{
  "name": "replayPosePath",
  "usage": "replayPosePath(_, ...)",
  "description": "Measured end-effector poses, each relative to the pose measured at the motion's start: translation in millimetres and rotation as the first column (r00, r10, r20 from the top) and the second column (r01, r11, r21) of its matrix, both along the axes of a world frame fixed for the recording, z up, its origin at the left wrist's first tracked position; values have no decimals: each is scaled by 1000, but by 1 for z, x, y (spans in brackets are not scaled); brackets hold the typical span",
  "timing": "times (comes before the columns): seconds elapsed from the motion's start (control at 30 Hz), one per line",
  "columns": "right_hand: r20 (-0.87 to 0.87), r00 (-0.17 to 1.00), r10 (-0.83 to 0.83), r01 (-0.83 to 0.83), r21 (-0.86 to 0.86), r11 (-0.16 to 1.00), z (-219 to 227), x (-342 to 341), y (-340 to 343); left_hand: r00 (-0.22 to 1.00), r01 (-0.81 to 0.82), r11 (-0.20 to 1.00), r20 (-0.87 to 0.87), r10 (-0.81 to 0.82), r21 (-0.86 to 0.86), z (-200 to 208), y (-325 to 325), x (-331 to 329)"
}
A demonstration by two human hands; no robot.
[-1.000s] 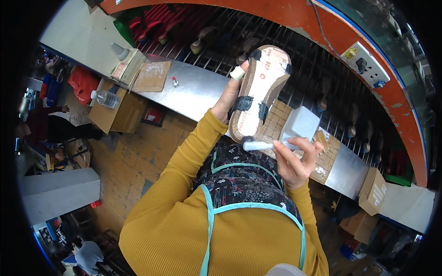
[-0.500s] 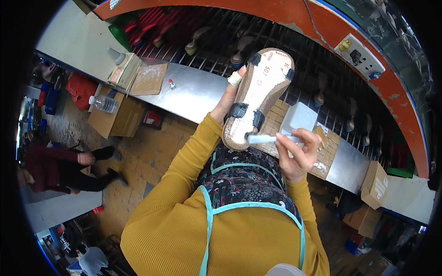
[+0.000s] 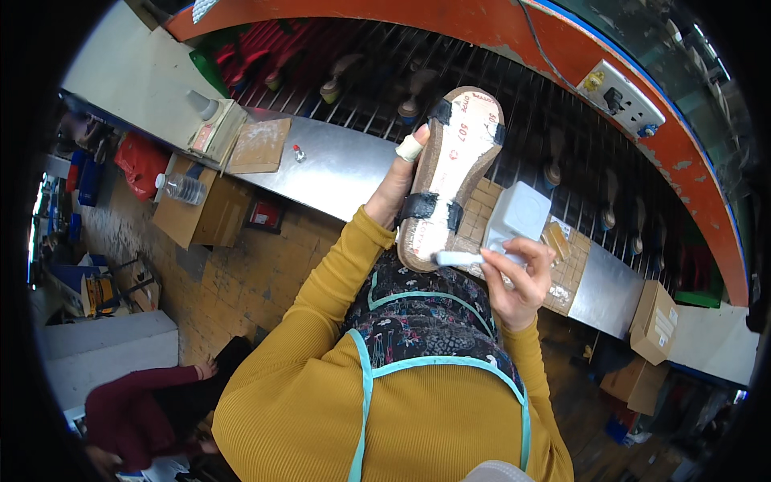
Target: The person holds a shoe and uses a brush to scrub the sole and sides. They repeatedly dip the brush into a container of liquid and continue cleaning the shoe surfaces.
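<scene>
My left hand (image 3: 399, 173) grips a sandal (image 3: 459, 153) by its left side, with the underside facing up. A pale band wraps my left thumb. The sandal's underside is whitish with red markings, edged in brown, and black straps fold over it at both ends. Between the thumb and fingers of my right hand (image 3: 518, 279) is a slim pale-blue brush (image 3: 462, 258). Its tip meets the near, heel end of the sandal; the bristles are hard to make out. Right behind that hand stands a white plastic container (image 3: 522, 210) on a tan squared mat (image 3: 486, 197).
Past a metal bench (image 3: 321, 161) runs a dark rack with several shoes, under an orange frame (image 3: 450, 32) with a power socket (image 3: 622, 100). A small red-capped bottle (image 3: 299, 153) and a board (image 3: 259, 146) lie left. A co-worker (image 3: 144, 410) is at lower left.
The brush has moved slightly down along the heel edge, and the sandal has turned a little more upright. The co-worker has moved nearer, toward the lower left.
</scene>
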State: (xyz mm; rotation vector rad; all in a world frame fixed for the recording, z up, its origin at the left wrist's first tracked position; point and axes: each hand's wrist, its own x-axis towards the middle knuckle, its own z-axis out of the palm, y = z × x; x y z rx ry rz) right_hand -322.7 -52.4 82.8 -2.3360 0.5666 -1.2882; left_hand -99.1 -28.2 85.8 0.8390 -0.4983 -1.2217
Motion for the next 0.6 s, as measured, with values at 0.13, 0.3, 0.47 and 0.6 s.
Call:
replayPosePath(0.13, 4, 999, -37, 36, 74, 997, -2, 2, 4, 995, -32, 999, 94, 33, -11, 1, 1, -3)
replayPosePath(0.3, 5, 995, -101, 100, 84, 991, 0, 10, 6, 987, 46, 999, 153, -47, 8, -18, 3, 4)
replayPosePath(0.47, 31, 980, -194, 191, 78, 978, -1, 18, 4, 951, -77, 997, 302, 71, 7, -8, 8, 1)
replayPosePath(0.6, 20, 972, -233, 231, 82, 970, 1, 21, -1, 935, -129, 991, 328, 133, -34, -9, 7, -3)
